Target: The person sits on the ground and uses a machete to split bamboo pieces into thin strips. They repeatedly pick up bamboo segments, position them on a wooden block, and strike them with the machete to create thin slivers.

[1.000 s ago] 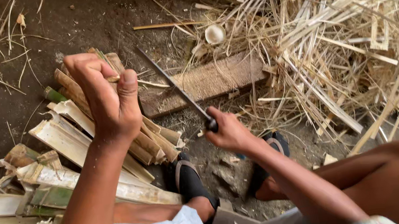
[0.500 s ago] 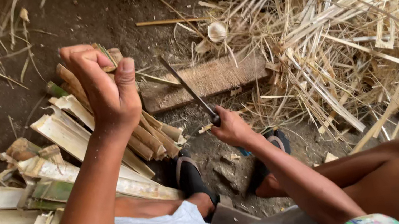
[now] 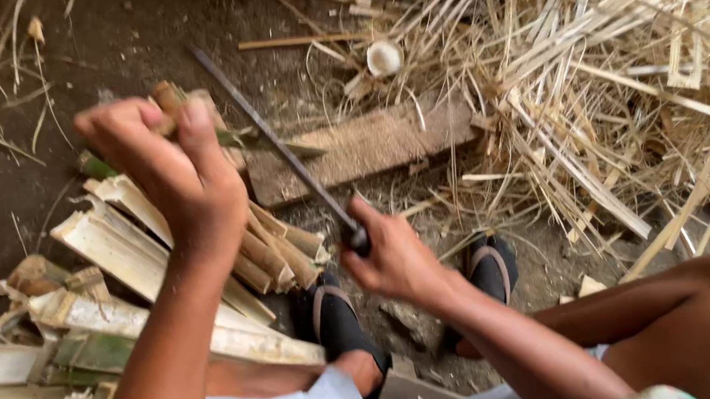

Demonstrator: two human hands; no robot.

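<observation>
Since a second ago the right hand (image 3: 397, 254), clamped on the knife (image 3: 275, 146), has swung its blade toward the bamboo piece (image 3: 168, 96) gripped upright in the left hand (image 3: 169, 167), above the wooden block (image 3: 365, 146).

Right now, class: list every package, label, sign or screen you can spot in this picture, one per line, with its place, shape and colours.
None in view: only split bamboo pieces, a wooden block, a heap of bamboo strips and a long knife in the right hand.
</observation>
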